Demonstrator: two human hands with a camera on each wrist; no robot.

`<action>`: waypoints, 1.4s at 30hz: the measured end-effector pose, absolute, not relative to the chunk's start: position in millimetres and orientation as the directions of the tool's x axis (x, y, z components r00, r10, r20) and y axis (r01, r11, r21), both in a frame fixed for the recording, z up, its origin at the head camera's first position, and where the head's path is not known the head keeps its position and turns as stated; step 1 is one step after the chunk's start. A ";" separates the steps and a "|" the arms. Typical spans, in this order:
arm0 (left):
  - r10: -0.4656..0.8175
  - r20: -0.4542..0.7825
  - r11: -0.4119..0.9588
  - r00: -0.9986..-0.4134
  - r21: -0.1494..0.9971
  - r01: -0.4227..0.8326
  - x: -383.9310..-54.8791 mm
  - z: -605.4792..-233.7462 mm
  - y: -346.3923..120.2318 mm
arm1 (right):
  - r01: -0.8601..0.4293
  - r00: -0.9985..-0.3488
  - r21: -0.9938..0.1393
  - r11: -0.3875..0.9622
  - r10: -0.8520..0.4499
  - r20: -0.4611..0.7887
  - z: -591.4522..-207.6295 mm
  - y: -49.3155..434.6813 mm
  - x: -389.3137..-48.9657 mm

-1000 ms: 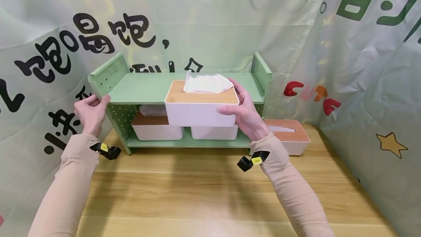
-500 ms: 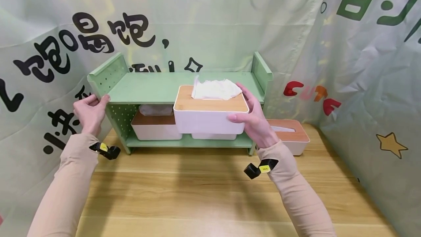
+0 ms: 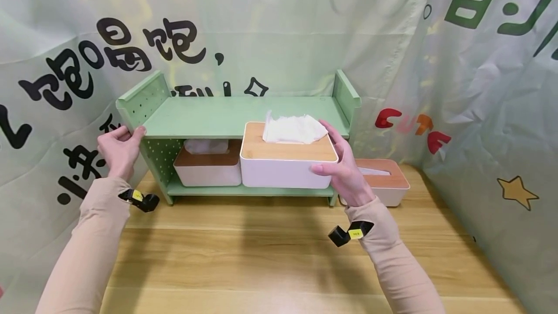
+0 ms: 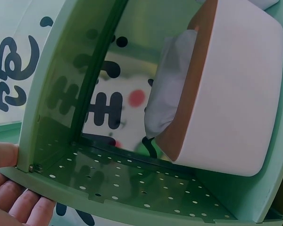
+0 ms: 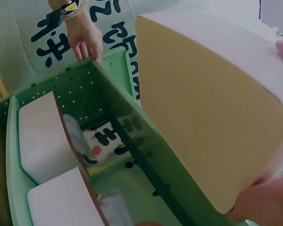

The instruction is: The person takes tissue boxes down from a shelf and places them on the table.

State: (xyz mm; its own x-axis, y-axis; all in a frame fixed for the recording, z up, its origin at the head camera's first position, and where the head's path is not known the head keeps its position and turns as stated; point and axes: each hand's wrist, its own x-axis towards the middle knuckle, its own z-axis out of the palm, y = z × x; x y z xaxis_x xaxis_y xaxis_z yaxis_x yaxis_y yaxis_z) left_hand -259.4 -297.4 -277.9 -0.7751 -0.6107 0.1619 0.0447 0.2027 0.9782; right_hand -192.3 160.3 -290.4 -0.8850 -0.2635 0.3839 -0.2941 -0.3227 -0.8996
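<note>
My right hand (image 3: pixel 346 171) holds a white tissue box (image 3: pixel 287 173) by its right end, thumb on the front face. Its lid is wood-coloured, and a white tissue (image 3: pixel 294 130) sticks out of the top. The box is in the air in front of a green two-tier shelf (image 3: pixel 200 115); the right wrist view shows its beige underside. At the shelf's left side, my left hand (image 3: pixel 119 151) grips the upper board's front corner, with fingers (image 4: pixel 21 205) under the edge in the left wrist view.
On the lower tier stand a left tissue box (image 3: pixel 208 174) and a second tissue box (image 5: pixel 61 202), which the held one hides in the head view. Another tissue box (image 3: pixel 390 193) sits on the wooden table (image 3: pixel 261 256) right of the shelf. Printed cloth (image 3: pixel 296 52) hangs behind.
The held tissue box has come down, nearer to me and rightward with my right hand, from before the upper board to before the lower tier. My left hand stays put.
</note>
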 end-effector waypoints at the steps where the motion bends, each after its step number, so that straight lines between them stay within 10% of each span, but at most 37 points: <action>1: -0.611 0.159 0.203 -0.776 0.978 0.041 -259.3 -278.0 -297.4 | -0.298 -0.886 -0.901 -0.316 -0.261 0.385 -292.0 161.5 -191.7; 42: -0.610 0.179 0.212 -0.772 0.975 0.058 -259.2 -278.5 -297.3 | -0.357 -0.835 -0.863 -0.358 -0.292 0.466 -382.8 200.3 -178.2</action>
